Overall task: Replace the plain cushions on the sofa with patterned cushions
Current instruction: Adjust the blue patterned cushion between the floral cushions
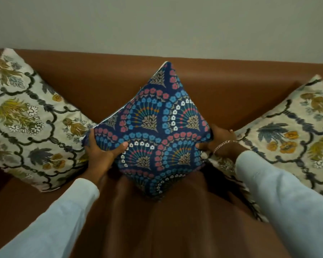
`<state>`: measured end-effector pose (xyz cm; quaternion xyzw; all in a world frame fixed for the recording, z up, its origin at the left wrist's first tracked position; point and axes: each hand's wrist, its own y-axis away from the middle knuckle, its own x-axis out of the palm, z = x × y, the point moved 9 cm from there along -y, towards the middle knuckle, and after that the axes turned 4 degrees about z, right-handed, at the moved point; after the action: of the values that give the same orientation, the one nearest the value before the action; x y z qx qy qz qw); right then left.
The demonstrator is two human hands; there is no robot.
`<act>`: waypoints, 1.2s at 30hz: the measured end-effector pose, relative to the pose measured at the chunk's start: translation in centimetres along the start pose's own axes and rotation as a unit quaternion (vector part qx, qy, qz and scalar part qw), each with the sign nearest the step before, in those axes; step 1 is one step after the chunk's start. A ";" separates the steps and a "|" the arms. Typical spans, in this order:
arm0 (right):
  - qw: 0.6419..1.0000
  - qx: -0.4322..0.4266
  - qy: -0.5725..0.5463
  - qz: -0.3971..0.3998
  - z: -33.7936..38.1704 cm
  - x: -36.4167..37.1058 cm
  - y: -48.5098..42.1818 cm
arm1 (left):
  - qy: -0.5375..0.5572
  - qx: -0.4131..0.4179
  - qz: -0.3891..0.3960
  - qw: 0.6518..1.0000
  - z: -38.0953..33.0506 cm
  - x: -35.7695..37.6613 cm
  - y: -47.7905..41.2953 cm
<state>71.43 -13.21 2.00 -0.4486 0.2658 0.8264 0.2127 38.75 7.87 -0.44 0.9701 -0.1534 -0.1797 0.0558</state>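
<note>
Hands – left (101, 148), right (220, 140) – grip the blue cushion (157, 127) balanced on its corner; letting go carelessly, it might topple.

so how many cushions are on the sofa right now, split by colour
dark blue fan-patterned cushion, gripped by left hand and right hand: 1
cream floral cushions, one at the left end, one at the right end: 2
plain cushions: 0
total: 3

Brown leather sofa (222, 90), navy patterned cushion (157, 127) on its point between two cream floral cushions (26, 118) (291, 131)
</note>
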 end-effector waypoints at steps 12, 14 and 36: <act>0.965 -0.036 -0.174 -0.192 9.2 -0.9 4.1 | 0.215 -0.067 0.024 0.974 3.4 -3.1 -3.8; 0.961 -0.032 -0.176 -0.210 10.4 -0.9 4.9 | 0.226 -0.062 0.006 0.972 3.3 -3.9 -4.5; 0.937 -0.019 -0.101 -0.333 6.8 5.0 6.6 | -0.182 0.204 -0.026 0.962 -0.9 1.6 3.1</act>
<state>60.77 -13.42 2.49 -0.4297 0.0631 0.7541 0.4927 39.62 4.44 0.34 0.9155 -0.1694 -0.3194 -0.1764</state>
